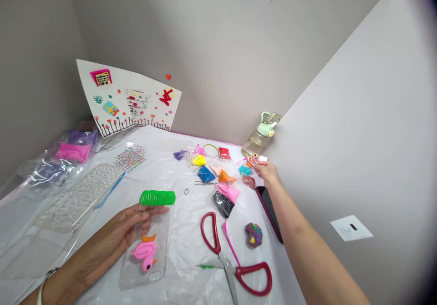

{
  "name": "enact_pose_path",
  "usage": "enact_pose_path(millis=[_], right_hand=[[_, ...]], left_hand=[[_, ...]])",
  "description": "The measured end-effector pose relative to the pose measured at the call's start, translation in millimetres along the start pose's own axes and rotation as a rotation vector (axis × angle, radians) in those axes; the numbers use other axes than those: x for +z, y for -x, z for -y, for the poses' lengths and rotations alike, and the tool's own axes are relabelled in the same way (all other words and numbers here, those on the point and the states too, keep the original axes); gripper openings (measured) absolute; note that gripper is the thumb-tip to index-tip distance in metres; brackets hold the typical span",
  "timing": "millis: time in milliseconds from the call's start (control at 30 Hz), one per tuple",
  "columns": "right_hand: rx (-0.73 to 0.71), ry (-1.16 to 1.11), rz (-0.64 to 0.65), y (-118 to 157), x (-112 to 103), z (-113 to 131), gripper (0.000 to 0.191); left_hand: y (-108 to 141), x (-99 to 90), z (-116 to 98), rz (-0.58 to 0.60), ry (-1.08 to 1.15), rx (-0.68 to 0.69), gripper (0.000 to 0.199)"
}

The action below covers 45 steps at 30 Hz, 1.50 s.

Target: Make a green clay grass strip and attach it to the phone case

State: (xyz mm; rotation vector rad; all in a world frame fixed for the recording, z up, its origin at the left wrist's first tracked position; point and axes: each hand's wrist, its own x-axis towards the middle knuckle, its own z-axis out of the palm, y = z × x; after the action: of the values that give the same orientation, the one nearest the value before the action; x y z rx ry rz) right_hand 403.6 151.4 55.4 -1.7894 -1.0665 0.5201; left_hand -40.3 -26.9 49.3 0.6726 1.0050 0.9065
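The left hand (128,227) held a clear case (148,246) flat over the table (177,268), fingers clamped along its edge; a green strip (157,197) and pink flamingo (146,253) sat on it. The right hand (268,172) reached to the clay bags (218,170), fingers pinched on a small white piece (262,159). Tilting the case could likely loosen the soft decorations; the outstretched forearm might knock the bottle (260,135).

This looks like a home craft corner, probably a hobby desk: a table (177,268) under white plastic sheeting set against bare grey walls, strewn with small bags of coloured clay (218,173), red-handled scissors (235,264), sticker gems (129,156) and a decorated paper sheet (126,98).
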Motion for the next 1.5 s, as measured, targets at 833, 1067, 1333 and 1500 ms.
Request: enact_pose_path(millis=[833,1067,1333,1500], right_hand=[[0.095,-0.602,0.471,155,-21,87,0.038],[0.205,-0.577,0.373,103,-31,54,0.025],[0.340,-0.379,0.165,35,-30,13,0.031],[0.320,-0.238,0.127,14,-16,10,0.033]], left_hand=[[3,6.9,-5,0.056,-0.030,0.063,0.015],[6,9.3,-5,-0.077,0.008,0.033,0.034],[1,12.2,-5,-0.069,-0.053,0.066,0.036],[1,9.1,-7,-0.121,-0.347,0.103,0.050]])
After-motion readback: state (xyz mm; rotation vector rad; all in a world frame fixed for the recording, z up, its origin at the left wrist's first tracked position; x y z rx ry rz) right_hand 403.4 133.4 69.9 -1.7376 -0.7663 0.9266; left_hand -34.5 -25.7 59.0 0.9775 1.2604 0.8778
